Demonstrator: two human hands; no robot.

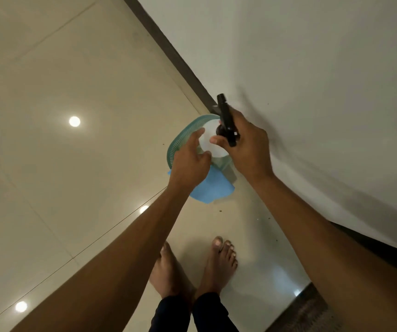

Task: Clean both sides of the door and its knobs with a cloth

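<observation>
Blue cloth (208, 188) lies flat under basket (180, 142).

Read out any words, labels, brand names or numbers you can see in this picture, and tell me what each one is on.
No readable text anywhere.
Spray bottle: white body and black trigger head show no label; a small white mark on the head is too small to read.
Blue cloth: plain.
Green basket: plain.
Wall and floor tiles: no signs or print.

Glossy cream floor tiles (73, 164) reflecting ceiling lights; white wall (312, 80); dark skirting (168, 51).
</observation>
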